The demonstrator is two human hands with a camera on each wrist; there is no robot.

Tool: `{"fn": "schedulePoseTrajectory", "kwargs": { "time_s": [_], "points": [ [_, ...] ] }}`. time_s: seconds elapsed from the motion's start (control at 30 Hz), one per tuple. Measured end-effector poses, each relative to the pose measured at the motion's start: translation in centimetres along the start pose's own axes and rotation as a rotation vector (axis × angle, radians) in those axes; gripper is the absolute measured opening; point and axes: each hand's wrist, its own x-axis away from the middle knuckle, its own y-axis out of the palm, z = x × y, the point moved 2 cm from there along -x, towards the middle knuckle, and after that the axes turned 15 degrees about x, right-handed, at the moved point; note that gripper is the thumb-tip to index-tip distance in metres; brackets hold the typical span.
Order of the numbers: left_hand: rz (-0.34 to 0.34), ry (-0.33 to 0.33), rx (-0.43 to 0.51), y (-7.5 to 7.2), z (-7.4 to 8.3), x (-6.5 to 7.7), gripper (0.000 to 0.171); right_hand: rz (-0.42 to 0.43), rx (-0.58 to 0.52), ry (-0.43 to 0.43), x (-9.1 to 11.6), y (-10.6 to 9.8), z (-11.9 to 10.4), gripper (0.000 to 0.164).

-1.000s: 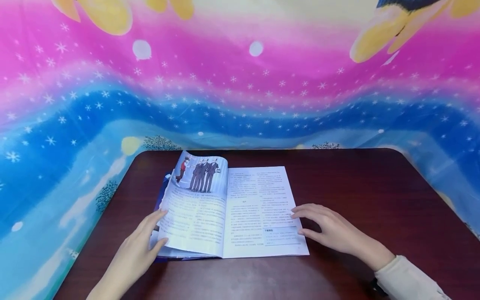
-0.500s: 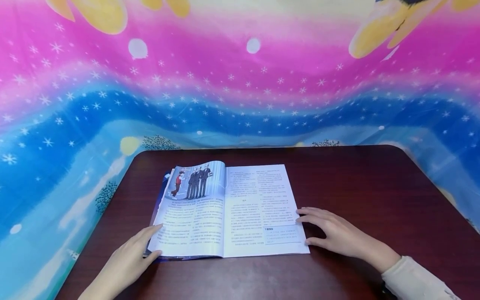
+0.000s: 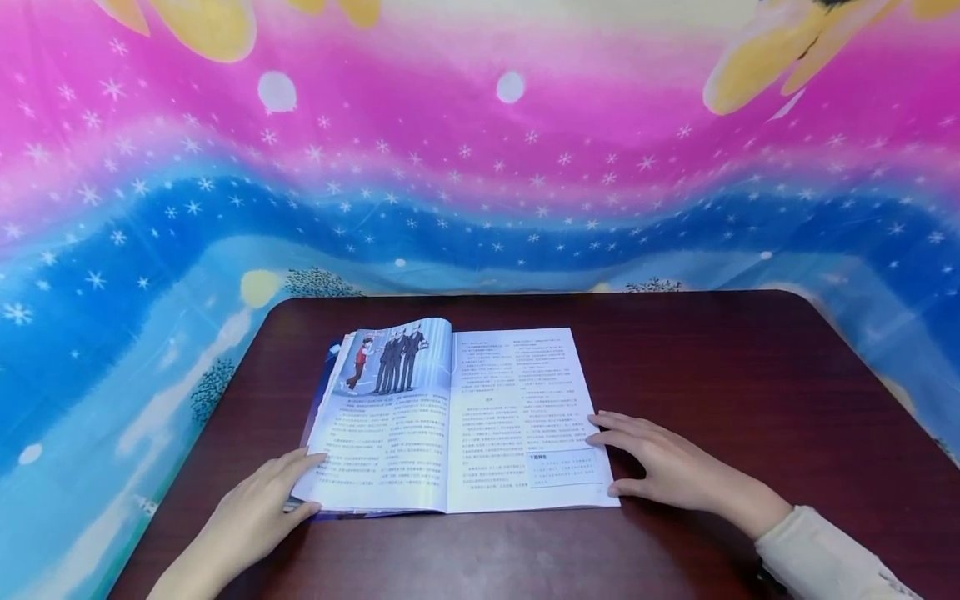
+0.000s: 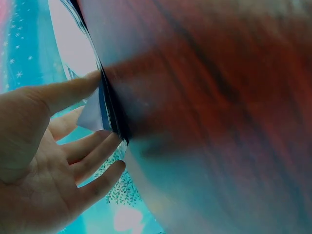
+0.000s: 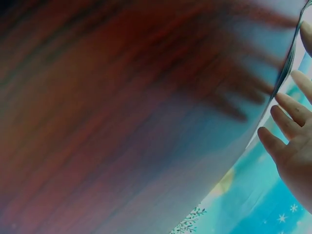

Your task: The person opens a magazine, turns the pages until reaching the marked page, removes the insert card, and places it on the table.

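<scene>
An open magazine (image 3: pixel 487 467) lies on the dark wooden table, with an illustrated page (image 3: pixel 390 362) on its left half and a text page on its right. My left hand (image 3: pixel 251 508) rests at the lower left edge of the magazine, its thumb and fingertips touching the page edges. In the left wrist view, that hand's fingers (image 4: pixel 92 161) are spread and fairly straight against the magazine's edge (image 4: pixel 113 114). At the lower right edge, my right hand (image 3: pixel 667 462) touches the paper lightly with extended fingers. The right wrist view shows its fingers (image 5: pixel 292 109) spread beside the magazine's edge (image 5: pixel 286 68).
The glossy brown table (image 3: pixel 720 358) extends around the magazine and has rounded back corners. A pink and blue cloth (image 3: pixel 465 200) with snowflakes hangs behind it and at its sides. Part of the magazine's dark blue cover (image 3: pixel 324 387) shows under the left pages.
The raised, curling illustrated page has come down flatter onto the left side. My left hand has moved slightly left and down; the right hand stays near the right edge.
</scene>
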Motion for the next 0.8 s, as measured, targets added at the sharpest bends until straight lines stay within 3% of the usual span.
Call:
{"fn": "schedulePoseTrajectory", "kwargs": {
  "time_s": [0.17,0.43,0.8],
  "points": [
    [-0.024,0.008,-0.002,-0.1,-0.1,0.0,0.063,0.004,0.005,-0.006,-0.1,0.1,0.0,0.055],
    [0.037,0.057,0.013,-0.2,0.4,0.2,0.054,-0.019,0.007,0.025,-0.4,0.0,-0.1,0.052],
    [0.106,0.107,0.135,0.0,4.1,-0.9,0.041,0.121,0.009,0.011,-1.2,-0.4,-0.2,0.042]
  ]
}}
